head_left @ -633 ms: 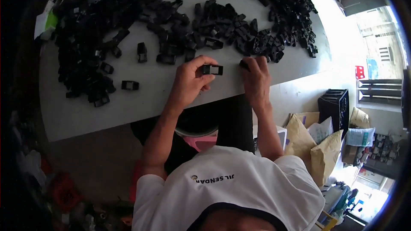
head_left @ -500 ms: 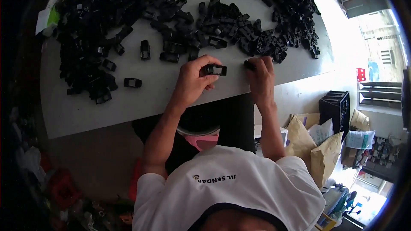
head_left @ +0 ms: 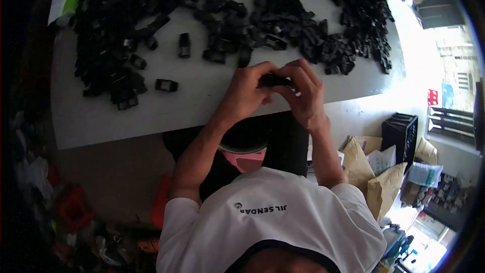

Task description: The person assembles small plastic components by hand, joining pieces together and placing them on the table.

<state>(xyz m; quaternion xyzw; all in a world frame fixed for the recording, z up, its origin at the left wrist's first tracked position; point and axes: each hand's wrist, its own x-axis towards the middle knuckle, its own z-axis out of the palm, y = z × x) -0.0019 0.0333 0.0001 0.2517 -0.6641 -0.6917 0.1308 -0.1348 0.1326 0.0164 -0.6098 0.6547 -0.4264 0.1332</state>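
A black part [head_left: 275,80] sits over the bench [head_left: 212,103], near its front edge. From here I see the left hand [head_left: 246,87] gripping one end, the right hand [head_left: 306,93] pinching the other. One loose piece [head_left: 166,85] lies left; a dark heap [head_left: 366,25] spreads far right.

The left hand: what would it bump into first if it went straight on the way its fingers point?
Most likely the right hand, facing it across the small black piece between them, though depth is hard to judge here.
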